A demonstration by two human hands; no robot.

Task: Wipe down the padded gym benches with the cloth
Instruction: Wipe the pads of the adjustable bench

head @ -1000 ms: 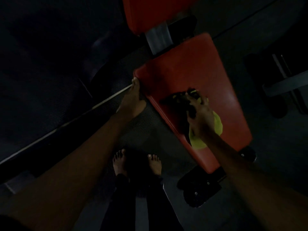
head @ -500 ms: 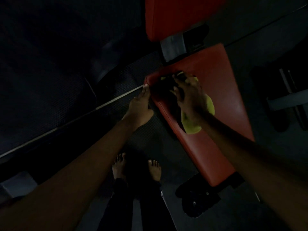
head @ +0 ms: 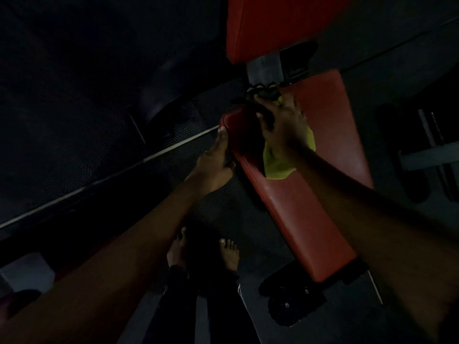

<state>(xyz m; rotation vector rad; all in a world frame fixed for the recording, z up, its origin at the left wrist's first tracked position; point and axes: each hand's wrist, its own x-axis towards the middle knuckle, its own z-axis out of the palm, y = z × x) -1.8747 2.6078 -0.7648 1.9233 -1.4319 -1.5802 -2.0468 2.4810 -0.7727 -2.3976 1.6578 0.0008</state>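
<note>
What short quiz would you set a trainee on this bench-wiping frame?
1. True or false: the right hand presses the cloth onto the red seat pad.
2. Where is the left hand? A) against the seat pad's side, fingers reaching toward its corner; B) on top of the cloth; C) gripping the right wrist.
3. What colour is the part of the cloth that shows beside the right wrist?

Key: 1 true; 2 A; 3 yellow-green.
</note>
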